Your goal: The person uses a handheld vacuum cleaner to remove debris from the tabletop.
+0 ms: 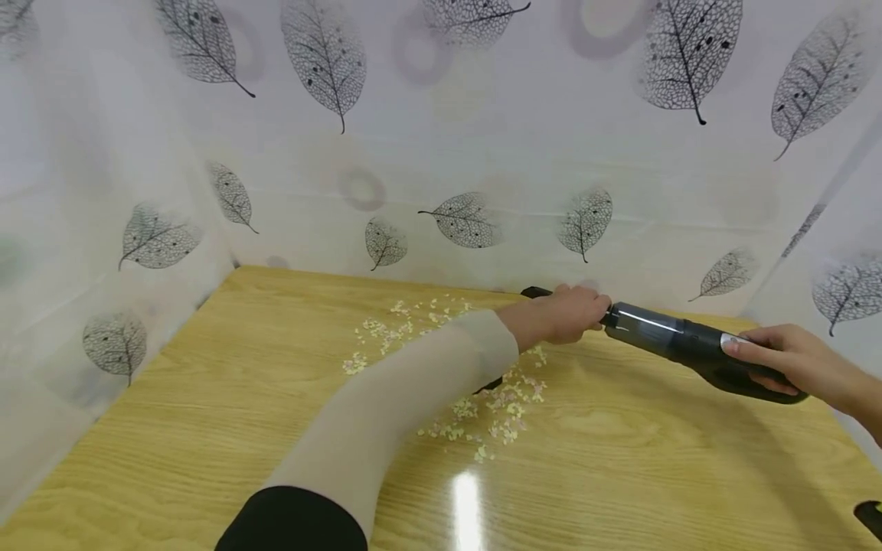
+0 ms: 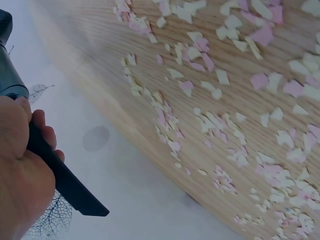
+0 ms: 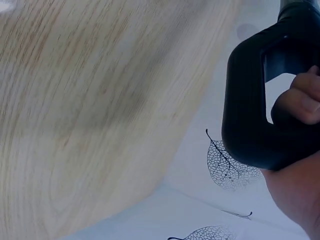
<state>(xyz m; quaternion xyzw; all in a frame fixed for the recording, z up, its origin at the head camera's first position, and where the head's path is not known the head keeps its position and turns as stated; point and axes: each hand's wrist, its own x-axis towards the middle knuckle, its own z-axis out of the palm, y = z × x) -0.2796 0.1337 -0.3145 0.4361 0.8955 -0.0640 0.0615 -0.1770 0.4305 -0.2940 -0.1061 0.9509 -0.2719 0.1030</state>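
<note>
A black handheld vacuum cleaner (image 1: 696,346) with a see-through dust cup is held above the table, lying nearly level. My right hand (image 1: 792,356) grips its looped handle, the thumb on a silvery spot on top; the right wrist view shows fingers (image 3: 302,97) through the handle opening. My left hand (image 1: 568,312) holds the vacuum's front end, fingers wrapped round the base of a slim black crevice nozzle (image 2: 75,187). The nozzle's slanted tip sticks out past that hand. Pale yellow and pink paper scraps (image 1: 506,409) lie scattered below the left forearm.
The wood-grain table (image 1: 620,459) meets a leaf-printed sheet (image 1: 482,153) at the back and sides. A small black item (image 1: 491,385) pokes out from behind the left sleeve (image 1: 413,390) among the scraps. Another dark object (image 1: 870,516) shows at the lower right edge.
</note>
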